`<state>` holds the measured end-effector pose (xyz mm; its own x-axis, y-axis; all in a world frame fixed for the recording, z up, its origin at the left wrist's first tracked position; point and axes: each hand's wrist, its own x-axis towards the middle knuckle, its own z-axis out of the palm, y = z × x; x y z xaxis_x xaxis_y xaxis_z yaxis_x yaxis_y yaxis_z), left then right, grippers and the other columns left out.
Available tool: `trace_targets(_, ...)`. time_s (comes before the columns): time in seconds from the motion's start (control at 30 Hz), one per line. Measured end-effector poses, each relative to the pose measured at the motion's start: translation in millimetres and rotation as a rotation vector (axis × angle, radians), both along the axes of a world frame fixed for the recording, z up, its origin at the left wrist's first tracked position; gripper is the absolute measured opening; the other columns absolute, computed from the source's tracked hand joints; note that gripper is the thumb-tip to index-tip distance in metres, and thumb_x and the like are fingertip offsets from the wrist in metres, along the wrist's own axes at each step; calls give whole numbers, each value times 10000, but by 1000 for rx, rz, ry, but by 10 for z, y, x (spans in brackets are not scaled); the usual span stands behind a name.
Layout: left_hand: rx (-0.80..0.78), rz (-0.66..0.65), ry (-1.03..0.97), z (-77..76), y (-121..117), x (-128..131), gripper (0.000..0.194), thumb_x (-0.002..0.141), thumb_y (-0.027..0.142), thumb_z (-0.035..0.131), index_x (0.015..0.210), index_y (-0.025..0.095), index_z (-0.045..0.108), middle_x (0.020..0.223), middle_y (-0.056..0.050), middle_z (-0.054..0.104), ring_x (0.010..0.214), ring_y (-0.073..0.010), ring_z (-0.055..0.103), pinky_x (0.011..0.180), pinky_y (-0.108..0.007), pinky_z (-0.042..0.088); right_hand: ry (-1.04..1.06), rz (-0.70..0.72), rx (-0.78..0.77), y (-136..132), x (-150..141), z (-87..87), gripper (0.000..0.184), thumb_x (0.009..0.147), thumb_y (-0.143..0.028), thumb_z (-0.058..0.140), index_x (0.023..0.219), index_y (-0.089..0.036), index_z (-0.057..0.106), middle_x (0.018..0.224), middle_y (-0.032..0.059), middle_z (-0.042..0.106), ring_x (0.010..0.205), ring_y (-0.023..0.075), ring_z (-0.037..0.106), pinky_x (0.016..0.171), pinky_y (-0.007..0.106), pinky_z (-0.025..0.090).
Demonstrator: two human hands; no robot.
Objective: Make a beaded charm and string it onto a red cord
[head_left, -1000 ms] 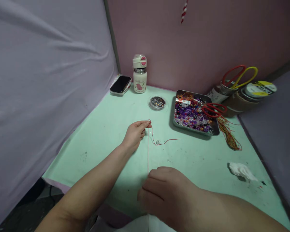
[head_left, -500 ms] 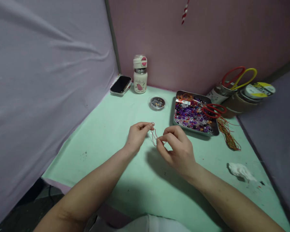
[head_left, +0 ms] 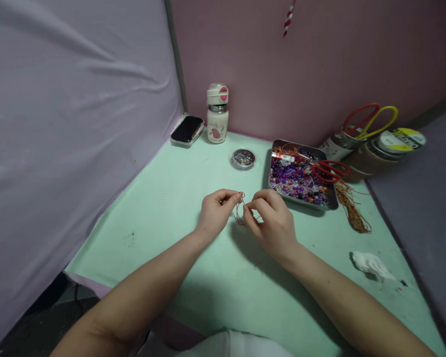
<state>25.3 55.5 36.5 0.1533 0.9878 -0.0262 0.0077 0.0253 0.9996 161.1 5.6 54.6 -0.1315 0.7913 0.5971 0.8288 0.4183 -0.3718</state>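
A thin red cord [head_left: 240, 210] hangs in small loops between my two hands over the green table [head_left: 163, 198]. My left hand [head_left: 216, 213] pinches the cord's looped top end between thumb and fingers. Close beside it, my right hand [head_left: 271, 220] pinches another part of the same cord. The fingertips of the two hands nearly touch. How the cord runs under the fingers is hidden.
A metal tray [head_left: 332, 201] of purple and mixed beads holds red scissors [head_left: 329, 169]. Loose orange cords [head_left: 351, 208], tape rolls [head_left: 379, 148], a round clear case [head_left: 243, 158], a small bottle [head_left: 217, 115], a phone [head_left: 187, 130] and a crumpled tissue [head_left: 371, 263] lie around.
My right hand has travelled from the near table edge up to my left hand, so the taut stretched cord has slackened into small loops. My left hand shifted slightly right.
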Motion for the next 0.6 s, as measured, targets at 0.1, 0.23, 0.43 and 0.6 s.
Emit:
trace_targets(0.1,9,-15,6,-5,-14,4,181,754,344,661,773,174,721,795,-53,708,780,-165,611,704,-278,453,74,-20,-61,42,27,-8,141,885,-215,509,763,-193,577,863,73,555,802,185,542,699,326,449)
trace_targets(0.23,50,-21,50,-17,-19,-1,184,766,340,653,803,175,726,789,-51,704,785,-169,603,684,-276,445,370,27,-294,96,54,6,140,879,-270,539,787,-189,607,795,34,584,696,146,541,627,288,434)
trace_targets(0.43,116,-44,86,-27,-20,-13,191,790,333,637,842,173,728,801,-49,711,749,-155,596,673,-268,447,989,113,-738,200,115,-11,342,718,-401,721,925,-175,571,655,-38,557,545,90,468,514,234,362)
trace_targets(0.6,211,-78,109,-56,-17,-19,150,796,286,626,824,174,722,809,-36,708,706,-133,577,673,-260,442,1200,166,-958,245,167,2,404,635,-391,789,934,-177,623,670,-35,540,545,71,424,508,227,334)
